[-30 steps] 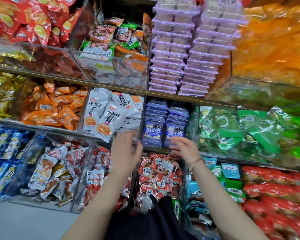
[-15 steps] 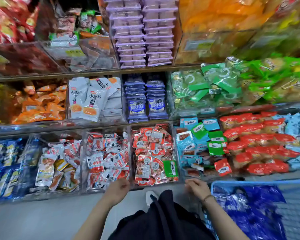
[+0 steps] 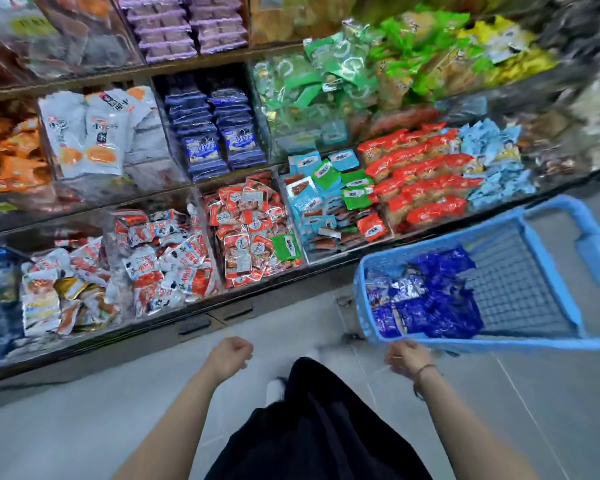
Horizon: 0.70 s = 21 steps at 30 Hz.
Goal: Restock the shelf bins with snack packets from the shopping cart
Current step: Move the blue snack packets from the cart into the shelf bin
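Looking down along the head view: blue shopping cart stands at right, close to the lowest shelf. Its handle end is smeared by blur. Dark-blue snack packets lie heaped in its left end; print unreadable. Clear shelf bins hold mixed packets in three tiers, top tier cut off, right end too blurred to sort. Left hand hangs over the floor, fingers curled under into a fist, nothing seen in it. Right hand sits just at the cart's near rim, fingers blurred; cannot tell whether it grips the rim or only nears it. Black garment hides most of the feet.
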{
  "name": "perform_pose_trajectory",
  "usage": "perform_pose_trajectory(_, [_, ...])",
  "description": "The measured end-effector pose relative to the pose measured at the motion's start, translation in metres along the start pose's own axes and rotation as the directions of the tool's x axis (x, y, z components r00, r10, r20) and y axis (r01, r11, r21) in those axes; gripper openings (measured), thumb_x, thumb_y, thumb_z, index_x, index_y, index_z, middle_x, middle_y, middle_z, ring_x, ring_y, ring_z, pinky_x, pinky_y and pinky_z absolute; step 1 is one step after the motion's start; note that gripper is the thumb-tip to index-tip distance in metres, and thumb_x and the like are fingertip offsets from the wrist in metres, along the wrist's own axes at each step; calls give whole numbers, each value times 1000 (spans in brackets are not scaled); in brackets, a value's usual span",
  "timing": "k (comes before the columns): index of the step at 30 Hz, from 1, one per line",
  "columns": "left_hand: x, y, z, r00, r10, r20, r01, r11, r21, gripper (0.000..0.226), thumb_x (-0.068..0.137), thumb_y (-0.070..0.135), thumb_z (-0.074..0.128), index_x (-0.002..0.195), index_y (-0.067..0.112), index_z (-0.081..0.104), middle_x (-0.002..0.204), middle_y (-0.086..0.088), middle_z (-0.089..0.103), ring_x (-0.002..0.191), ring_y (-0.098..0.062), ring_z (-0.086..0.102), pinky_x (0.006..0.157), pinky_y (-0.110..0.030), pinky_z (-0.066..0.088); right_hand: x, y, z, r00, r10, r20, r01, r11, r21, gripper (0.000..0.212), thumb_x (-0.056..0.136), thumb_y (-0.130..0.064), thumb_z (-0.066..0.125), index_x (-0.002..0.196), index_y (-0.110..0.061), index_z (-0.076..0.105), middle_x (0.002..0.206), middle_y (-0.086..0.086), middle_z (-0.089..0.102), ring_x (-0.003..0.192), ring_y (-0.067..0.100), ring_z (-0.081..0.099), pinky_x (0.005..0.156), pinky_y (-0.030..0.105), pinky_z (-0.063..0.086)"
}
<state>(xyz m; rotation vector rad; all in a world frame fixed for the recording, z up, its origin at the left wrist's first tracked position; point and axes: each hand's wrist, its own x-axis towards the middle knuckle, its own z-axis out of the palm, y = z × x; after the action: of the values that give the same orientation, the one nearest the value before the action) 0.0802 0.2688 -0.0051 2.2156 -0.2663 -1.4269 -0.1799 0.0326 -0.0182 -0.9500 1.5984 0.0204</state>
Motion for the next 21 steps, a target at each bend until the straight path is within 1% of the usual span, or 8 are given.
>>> perform_pose_trajectory(2, [-6,-3,14,999,-2,38,2,1000,21,15,95,15,51,82,10,56,90,-8,60,75,-21,56,51,-19,37,-1,12,-16,1000,22,10,-22,1000,20,32,96,-5,42,65,-12,43,55,7,44,45,15,45,51,19,28])
perform_pose_trajectory(5, [-11,-1,31,998,-9,63,5,998,69,12,94,17,51,87,10,58,94,-9,63,74,-20,59,55,-22,37,1,29,-41,998,63,-18,-64,998,-18,27,96,-11,45,69,-11,48,65,8,48,57,20,48,56,23,31])
perform_pose_trajectory(8, [-11,15,46,996,7,92,-15,995,95,14,92,19,50,82,10,54,91,-8,60,71,-19,57,56,-24,34,9,34,-67,997,68,-33,-68,998,-17,21,94,-9,45,74,-11,50,68,8,50,59,20,50,56,23,32])
perform_pose_trajectory(12, [-8,57,75,993,42,115,-57,990,132,28,66,35,44,80,11,50,85,-4,56,71,-20,57,55,-24,31,26,22,-107,999,23,-44,-25,999,-46,22,93,-7,45,72,-11,48,65,6,47,56,18,47,54,22,32])
perform_pose_trajectory(14, [3,76,99,995,44,90,-55,991,120,21,76,31,50,81,11,54,87,-6,58,69,-20,57,53,-22,33,37,13,-129,999,-16,-46,14,999,-33,25,93,-3,42,70,-13,45,60,4,41,48,14,39,49,18,27])
perform_pose_trajectory(16, [15,94,127,999,30,45,-34,995,93,11,89,15,52,81,9,57,90,-9,61,67,-19,56,48,-19,35,51,1,-151,998,-52,-31,50,997,-55,29,92,1,39,67,-14,41,57,3,34,40,10,33,43,13,22])
perform_pose_trajectory(18, [24,111,157,1000,27,15,-28,997,67,16,91,8,50,78,10,58,89,-9,60,66,-18,56,45,-17,37,67,-11,-172,997,-71,-17,68,992,-109,29,92,1,39,67,-12,43,57,4,37,41,10,36,43,14,25])
perform_pose_trajectory(21, [34,133,200,1000,22,0,-22,999,41,20,92,10,49,74,13,57,87,-5,59,64,-16,58,49,-18,37,95,-32,-200,994,-106,19,107,981,-164,26,93,1,41,70,-10,46,54,3,44,45,11,42,41,15,33])
